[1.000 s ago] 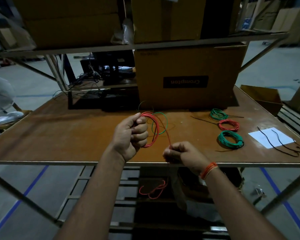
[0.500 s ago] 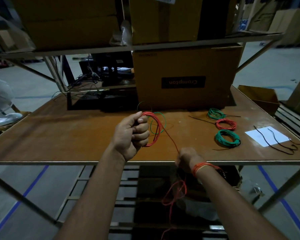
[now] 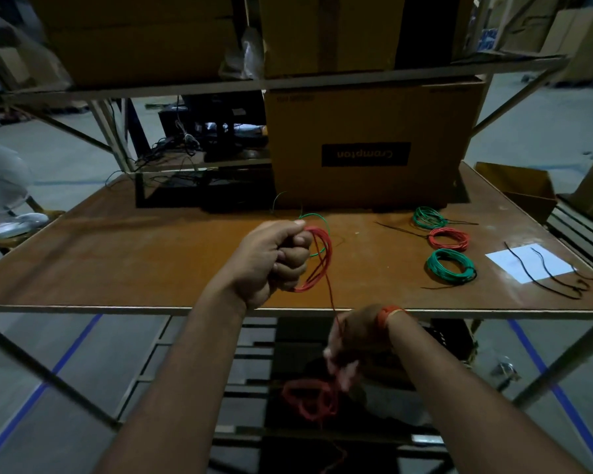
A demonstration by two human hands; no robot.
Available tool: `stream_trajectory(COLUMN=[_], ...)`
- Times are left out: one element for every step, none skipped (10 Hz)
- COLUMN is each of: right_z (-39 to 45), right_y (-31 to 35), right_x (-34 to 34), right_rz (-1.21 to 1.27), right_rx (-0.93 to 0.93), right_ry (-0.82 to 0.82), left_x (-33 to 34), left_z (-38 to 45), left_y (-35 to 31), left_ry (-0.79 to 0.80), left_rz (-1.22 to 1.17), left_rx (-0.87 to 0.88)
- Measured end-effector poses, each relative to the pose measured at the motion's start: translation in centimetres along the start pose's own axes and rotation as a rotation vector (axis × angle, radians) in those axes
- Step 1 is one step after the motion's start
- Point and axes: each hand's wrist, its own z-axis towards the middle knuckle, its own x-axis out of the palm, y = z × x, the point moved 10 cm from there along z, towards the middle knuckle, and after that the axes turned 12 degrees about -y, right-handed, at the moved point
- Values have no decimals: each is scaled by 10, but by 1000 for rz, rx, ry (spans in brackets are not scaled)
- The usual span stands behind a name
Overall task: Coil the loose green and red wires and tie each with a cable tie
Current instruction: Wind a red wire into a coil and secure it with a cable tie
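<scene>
A red wire (image 3: 317, 261) is held partly coiled in the fist of the left hand (image 3: 271, 260) above the counter (image 3: 151, 261), and from that coil a strand is run down past the counter's front edge to the right hand (image 3: 353, 343), whose blurred fingers are closed around it, with loose red loops hung just below. A green wire (image 3: 317, 218) is seen looped just behind the coil. Right of the coil, on the counter, two green coils (image 3: 451, 266) and one red coil (image 3: 448, 238) are laid near a paper (image 3: 528, 266) with black ties (image 3: 545, 278).
</scene>
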Motion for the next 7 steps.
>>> stream_trajectory(right_z=[-14, -15, -12, -3, -3, 3, 18], right_y=[29, 39, -4, -3, 7, -3, 5], right_x=[-10, -12, -21, -14, -9, -19, -22], right_rz=[99, -265, -346, -401, -212, -204, -266], right_rx=[136, -64, 136, 72, 98, 148, 55], right_ry=[103, 148, 185, 107, 82, 43, -9], left_x=[-2, 0, 2, 11, 19, 9, 1], left_z=[1, -1, -3, -6, -4, -1, 1], left_y=[10, 9, 6, 18, 17, 7, 8], left_ry=[-10, 2, 25, 57, 73, 21, -30], left_rz=[108, 84, 199, 286, 180, 288, 308], left_rx=[-57, -49, -56, -103, -134, -115, -119])
